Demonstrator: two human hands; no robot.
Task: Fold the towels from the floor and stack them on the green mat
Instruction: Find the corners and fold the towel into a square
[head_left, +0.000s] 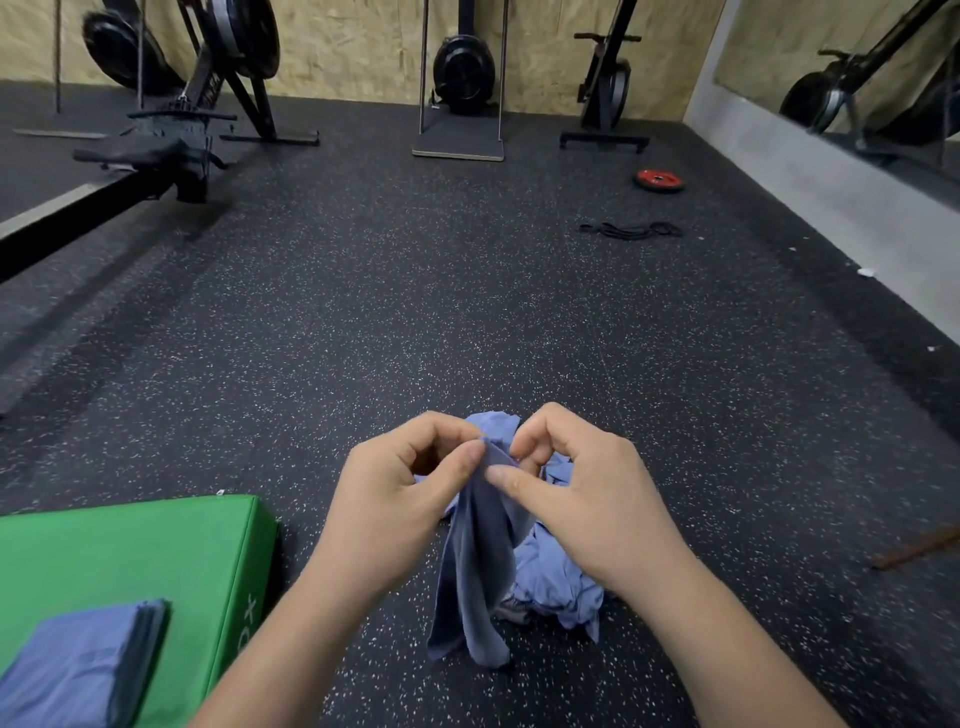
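Both hands are working at the top edge of one thin blue-grey cloth towel (475, 571). The left hand (395, 493) is pinching the hem between thumb and curled fingers, and the right hand (587, 499) is pinching it just beside, thumb and forefinger closing on the same edge. The towel is hanging bunched from that grip, its lower end trailing onto the speckled black rubber floor (519, 312). Judgement: the step in hand is finding the corners. To do it well, the hands should be sliding apart along the hem until each is holding a corner, then lifting clear of the floor so the cloth is hanging flat before the first fold. Behind it a crumpled heap of matching blue towels (558, 577) is lying on the floor; the number in it cannot be told. To the left, one thick green padded mat (130, 551) is carrying one neat stack of folded blue towels (78, 670), several layers showing at its edge, exact count unclear. Further off: one red weight plate (660, 179) and a tangle of black bands (631, 229).
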